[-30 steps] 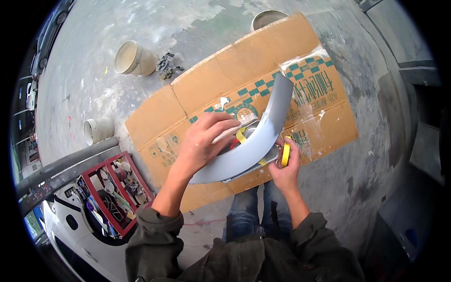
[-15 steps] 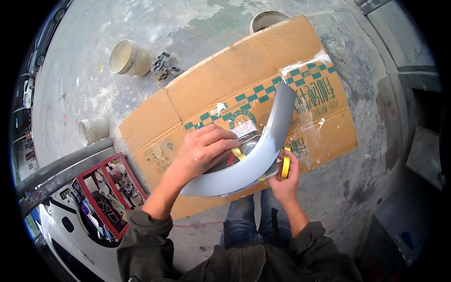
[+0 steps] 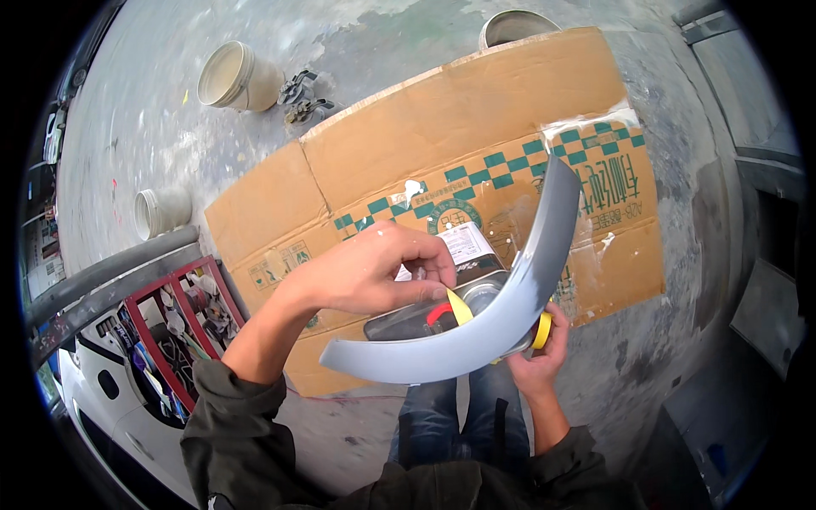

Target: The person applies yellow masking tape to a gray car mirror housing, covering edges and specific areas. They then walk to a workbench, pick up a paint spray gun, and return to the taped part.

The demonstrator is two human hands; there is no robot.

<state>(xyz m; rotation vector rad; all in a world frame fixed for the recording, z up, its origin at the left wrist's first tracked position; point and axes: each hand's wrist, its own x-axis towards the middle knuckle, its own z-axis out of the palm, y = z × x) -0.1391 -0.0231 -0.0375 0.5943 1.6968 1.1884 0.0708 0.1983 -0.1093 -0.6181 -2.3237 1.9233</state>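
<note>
A: Main piece?

B: Curved grey panel (image 3: pixel 459 344), centre of frame. Smooth, satin skin, crescent sweep, darker toward its upper tip. Crosses over a boxy tin (image 3: pixel 406 323) with dark flat top, shiny round rim, red handle (image 3: pixel 439 313).

A: Grips?

B: Left hand (image 3: pixel 378 268): thumb and finger pinched on a thin strip of yellow tape (image 3: pixel 460 307) that runs down to the panel's inner edge. Right hand (image 3: pixel 542 365), right of centre: closed on a yellow tape roll (image 3: pixel 542 331) by the outer edge.

A: Underneath?

B: Flattened cardboard (image 3: pixel 408 115), creased, green checks, white smears. Mottled grey floor (image 3: pixel 382 47).

A: Around it?

B: Pale bucket (image 3: pixel 259 85) upper left; dark lumpy objects beside it, kind unclear. Smaller white bucket (image 3: pixel 174 208) at left. Lower left, red-framed rack (image 3: pixel 174 365) crammed with clutter, near a white car (image 3: pixel 140 438).

A: Obstructions?

B: Panel hides part of the tin; left hand covers some cardboard. Top of frame, cardboard edge cuts off another bucket (image 3: pixel 514 27).
</note>
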